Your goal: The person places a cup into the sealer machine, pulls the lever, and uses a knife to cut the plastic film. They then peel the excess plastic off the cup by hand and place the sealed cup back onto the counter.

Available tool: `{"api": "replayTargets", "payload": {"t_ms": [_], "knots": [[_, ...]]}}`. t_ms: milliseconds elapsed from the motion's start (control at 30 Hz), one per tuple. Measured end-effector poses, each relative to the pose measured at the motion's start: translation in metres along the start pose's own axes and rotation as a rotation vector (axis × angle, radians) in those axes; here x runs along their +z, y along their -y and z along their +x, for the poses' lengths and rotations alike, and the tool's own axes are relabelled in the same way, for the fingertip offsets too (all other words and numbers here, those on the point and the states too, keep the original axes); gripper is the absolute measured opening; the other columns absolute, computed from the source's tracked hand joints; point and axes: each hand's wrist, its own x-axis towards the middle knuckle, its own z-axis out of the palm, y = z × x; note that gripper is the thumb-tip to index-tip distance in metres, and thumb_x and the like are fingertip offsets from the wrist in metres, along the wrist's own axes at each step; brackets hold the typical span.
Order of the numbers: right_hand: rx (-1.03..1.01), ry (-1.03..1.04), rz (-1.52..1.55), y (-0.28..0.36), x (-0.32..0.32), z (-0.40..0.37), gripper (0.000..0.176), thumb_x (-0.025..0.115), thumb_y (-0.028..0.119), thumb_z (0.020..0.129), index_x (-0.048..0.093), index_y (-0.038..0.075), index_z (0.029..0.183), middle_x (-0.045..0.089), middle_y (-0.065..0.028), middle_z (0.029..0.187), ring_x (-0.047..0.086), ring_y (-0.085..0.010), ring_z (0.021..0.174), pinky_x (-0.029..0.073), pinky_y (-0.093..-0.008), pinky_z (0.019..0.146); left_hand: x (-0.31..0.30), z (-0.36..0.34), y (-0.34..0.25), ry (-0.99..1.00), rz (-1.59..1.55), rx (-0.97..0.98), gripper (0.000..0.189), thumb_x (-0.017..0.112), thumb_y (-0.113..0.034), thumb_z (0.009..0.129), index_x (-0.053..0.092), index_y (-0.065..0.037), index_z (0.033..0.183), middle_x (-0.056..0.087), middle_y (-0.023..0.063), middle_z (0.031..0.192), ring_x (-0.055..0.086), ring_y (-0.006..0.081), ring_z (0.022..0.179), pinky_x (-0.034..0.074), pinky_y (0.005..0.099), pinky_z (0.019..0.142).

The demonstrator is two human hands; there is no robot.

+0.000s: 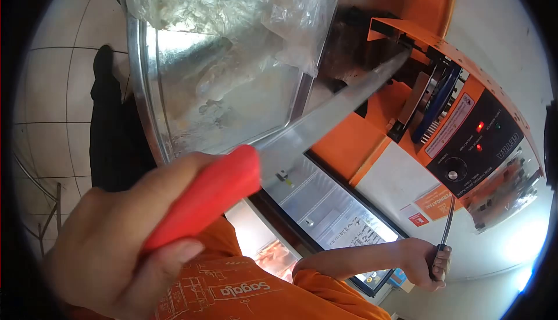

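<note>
In the near foreground my left hand [116, 227] is wrapped round the red handle [209, 198] of a large knife. Its long, broad blade [331, 111] slants up and right, its tip overlapping the orange cup-sealing machine [500, 105] beside the mechanism. My right hand [427, 262] is off to the lower right, fingers closed on the black grip of a lever [449, 221], a metal rod meeting the machine's near side. Two red lights and a knob [455, 172] show on the machine's black panel.
Left of the machine is a metal tray [142, 81] with crumpled clear plastic bags [215, 6]. A lit touchscreen [343, 215] lies below the blade. White floor tiles [49, 87] and a dark trouser leg [107, 128] are at the left.
</note>
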Motion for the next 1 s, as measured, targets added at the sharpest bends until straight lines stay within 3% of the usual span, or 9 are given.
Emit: {"api": "replayTargets", "payload": {"t_ms": [133, 567, 933, 1000], "knots": [[-0.031, 0.042, -0.026, -0.001, -0.003, 0.002, 0.04, 0.043, 0.024, 0.093, 0.028, 0.016, 0.058, 0.03, -0.0001, 0.057, 0.037, -0.0163, 0.056, 0.039, -0.0359, 0.068, -0.001, -0.011, 0.016, -0.111, 0.079, -0.091, 0.059, 0.058, -0.026, 0.093, 0.044, 0.01, 0.137, 0.062, 0.014, 0.081, 0.06, 0.018, 0.069, 0.046, 0.0314, 0.066], [-0.013, 0.113, -0.023, -0.001, -0.008, 0.007, 0.036, 0.042, 0.023, 0.093, 0.029, 0.015, 0.06, 0.033, -0.0015, 0.056, 0.037, -0.0175, 0.055, 0.04, -0.0363, 0.067, 0.009, 0.0, 0.044, -0.202, -0.147, -0.235, 0.061, 0.053, -0.029, 0.098, 0.036, 0.006, 0.145, 0.052, 0.0045, 0.072, 0.04, 0.0039, 0.043, 0.033, 0.019, 0.039], [0.014, 0.186, -0.024, 0.002, -0.012, 0.019, 0.031, 0.044, 0.019, 0.088, 0.029, 0.015, 0.061, 0.035, -0.0024, 0.057, 0.037, -0.0183, 0.058, 0.041, -0.037, 0.071, 0.011, 0.005, 0.051, -0.283, -0.02, -0.382, 0.062, 0.052, -0.034, 0.098, 0.037, 0.002, 0.146, 0.048, 0.0007, 0.066, 0.039, 0.0038, 0.043, 0.032, 0.0187, 0.038], [0.037, 0.236, 0.01, -0.002, -0.019, 0.037, 0.03, 0.045, 0.018, 0.087, 0.03, 0.015, 0.061, 0.037, -0.0033, 0.059, 0.038, -0.0194, 0.059, 0.041, -0.0377, 0.074, 0.009, 0.009, 0.048, -0.279, -0.105, -0.359, 0.058, 0.054, -0.027, 0.095, 0.042, 0.005, 0.141, 0.052, 0.0023, 0.068, 0.04, 0.0037, 0.045, 0.031, 0.0202, 0.042]]}}
